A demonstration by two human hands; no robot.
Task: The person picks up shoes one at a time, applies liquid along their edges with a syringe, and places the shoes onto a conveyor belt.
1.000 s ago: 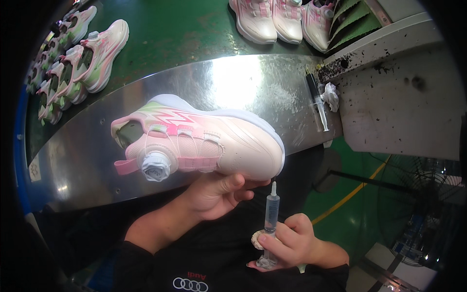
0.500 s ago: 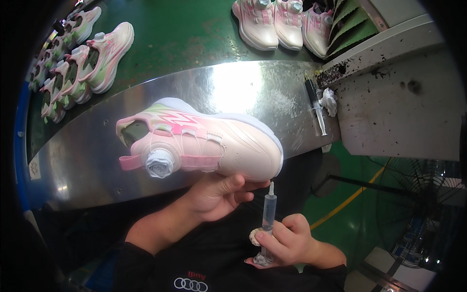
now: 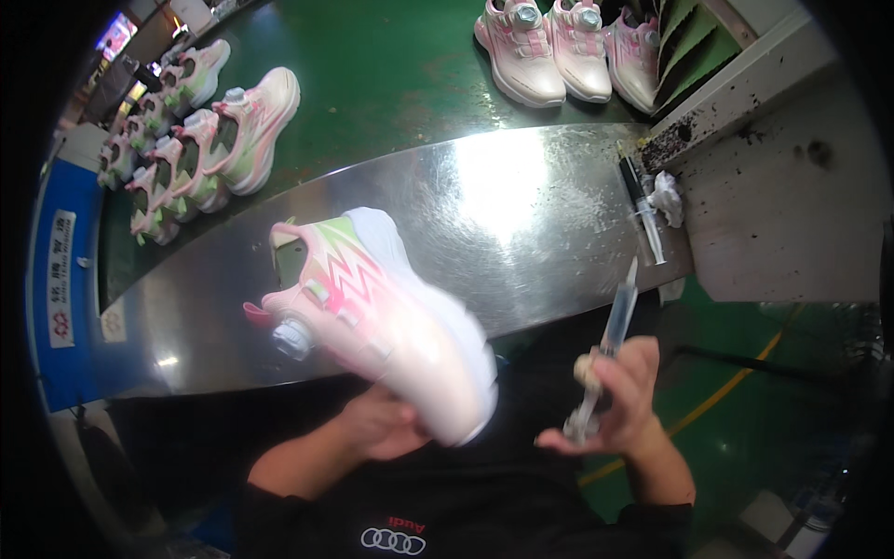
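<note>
My left hand (image 3: 377,424) grips a pink, cream and pale green sneaker (image 3: 400,317) from below, near the front of it. The sneaker is tilted, toe toward me, with a white dial (image 3: 292,339) on its lacing side; part of it is blurred. Some fingers of that hand are hidden under the shoe. In my right hand (image 3: 629,387) is a clear syringe (image 3: 620,317), its tapered tip pointing up and away from the shoe. A whitish wad (image 3: 585,371) sits around the barrel by my fingers, and another lump covers the plunger end.
Beneath the shoe lies a shiny metal work plate (image 3: 372,196) beside a green surface (image 3: 372,84). Several similar sneakers (image 3: 256,130) stand at the left, three more (image 3: 521,56) at the far right. A dark-filled syringe (image 3: 643,210) and crumpled white tissue (image 3: 666,197) lie by a stained metal housing (image 3: 773,186).
The sneaker has swung so its toe points more toward me. My right hand has carried the syringe up and right, away from the toe. The whole view has shifted slightly.
</note>
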